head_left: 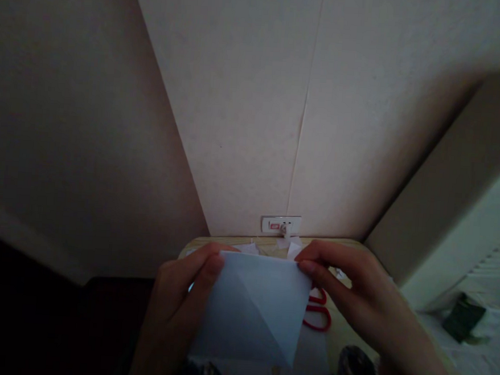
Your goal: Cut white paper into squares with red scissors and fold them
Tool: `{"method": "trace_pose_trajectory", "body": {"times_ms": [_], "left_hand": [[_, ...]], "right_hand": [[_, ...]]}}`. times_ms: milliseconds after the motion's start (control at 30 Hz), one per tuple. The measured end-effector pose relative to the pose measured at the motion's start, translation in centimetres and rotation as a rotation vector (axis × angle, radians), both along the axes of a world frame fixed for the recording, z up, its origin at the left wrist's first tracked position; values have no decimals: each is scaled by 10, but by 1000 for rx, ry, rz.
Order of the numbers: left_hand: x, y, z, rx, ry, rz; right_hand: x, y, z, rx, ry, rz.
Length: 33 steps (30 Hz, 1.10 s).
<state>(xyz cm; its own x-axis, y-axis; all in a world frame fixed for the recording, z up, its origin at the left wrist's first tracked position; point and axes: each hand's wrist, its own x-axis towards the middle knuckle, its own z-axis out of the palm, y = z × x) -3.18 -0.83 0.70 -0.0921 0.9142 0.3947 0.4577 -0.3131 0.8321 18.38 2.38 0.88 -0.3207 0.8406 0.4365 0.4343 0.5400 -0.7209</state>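
Observation:
A folded sheet of white paper [254, 308] is held up above a small wooden table, with a diagonal crease or fold edge running across it. My left hand [186, 297] pinches its upper left corner between thumb and fingers. At the upper right corner, my right hand [346, 280] grips the same sheet with thumb and forefinger. Behind the paper's right edge, red scissor handles [318, 318] show on the table; the blades are hidden.
The table [342, 331] stands against the wall and carries more paper pieces [248, 248]. A wall socket [280, 224] with a plug is just behind it. A pale panel [459, 185] rises on the right, beside a dark green object [463, 318].

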Motion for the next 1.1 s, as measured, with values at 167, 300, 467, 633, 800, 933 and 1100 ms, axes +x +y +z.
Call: {"method": "trace_pose_trajectory", "body": {"times_ms": [167,300,467,633,800,933,1100], "left_hand": [[2,-1,-3,63,-123,71],[4,-2,1,90,-130,49],[4,0,3,109,-109,21],[-1,0,4,122,-100,-51],[-1,-1,6,112,-65,-20],[-3,4,3,78,-37,-37],[-8,9,0,16,-41,-111]], "right_hand": [[8,4,-2,-61,-13,29],[9,3,-3,-105,6,12],[9,4,-3,-146,23,56],[11,4,-2,-191,52,82],[12,5,-1,-164,36,69],[13,5,-2,-146,39,45],[15,6,-4,-174,22,52]]}}
